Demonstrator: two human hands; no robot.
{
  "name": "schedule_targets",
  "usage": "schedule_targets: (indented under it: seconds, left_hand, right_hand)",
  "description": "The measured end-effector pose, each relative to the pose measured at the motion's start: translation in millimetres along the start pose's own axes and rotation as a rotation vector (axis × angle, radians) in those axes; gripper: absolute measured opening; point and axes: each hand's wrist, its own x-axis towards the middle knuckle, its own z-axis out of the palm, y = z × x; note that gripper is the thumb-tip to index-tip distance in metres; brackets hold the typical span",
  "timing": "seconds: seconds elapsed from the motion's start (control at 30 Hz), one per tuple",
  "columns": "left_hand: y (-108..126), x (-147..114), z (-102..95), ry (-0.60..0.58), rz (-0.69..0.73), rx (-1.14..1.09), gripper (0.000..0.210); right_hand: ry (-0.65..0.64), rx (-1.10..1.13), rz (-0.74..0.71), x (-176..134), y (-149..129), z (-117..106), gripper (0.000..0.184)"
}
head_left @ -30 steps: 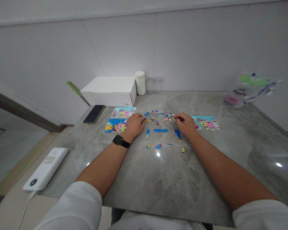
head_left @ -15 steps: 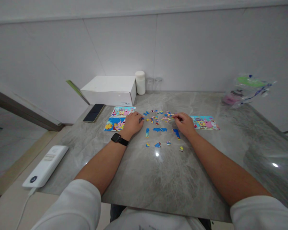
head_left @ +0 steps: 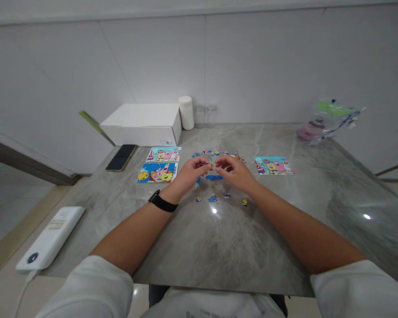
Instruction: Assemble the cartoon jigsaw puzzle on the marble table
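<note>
As hands (head_left: 191, 173) (head_left: 236, 174) hover near puzzle pieces (head_left: 212, 198), the device label (head_left: 57, 224) is illegible.

Hands (head_left: 189, 176) (head_left: 238, 175) close together among puzzle pieces (head_left: 212, 198)

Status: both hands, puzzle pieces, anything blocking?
Left hand and right hand: close together, grip unclear. Puzzle pieces: spread around them. Some partly hidden by hands.

No text can be read; the print on the power bank (head_left: 53, 236), white box (head_left: 142, 120) and shirt (head_left: 232, 301) is unclear.
</note>
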Motion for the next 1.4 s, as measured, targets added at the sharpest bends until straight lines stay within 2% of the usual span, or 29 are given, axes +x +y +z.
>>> schedule_targets:
  seconds: [0.13,0.3,0.67,1.03,1.4]
  left_hand:
    - [-2,-7,11.5,-0.018,-0.053,-0.076,0.029]
    - [-5,-8,12.6,-0.034,-0.045,-0.042,0.03]
    - [-11,-5,6.6,0.016,0.042,0.191,0.036]
    - [-5,-6,7.8,0.002,-0.036,0.166,0.037]
    - [-4,-6,6.0,0.017,-0.003,0.217,0.034]
  right_hand:
    - [-0.024,0.092,0.039,-4,-6,9,0.017]
    - [-0.048,0.217,0.087,-1,-3,6,0.023]
    - [-0.009,0.179,0.126,-1,-3,5,0.025]
    - [-0.055,0.377,0.215,1,-5,2,0.037]
    - [-0.059,0.353,0.169,3,-9,0,0.039]
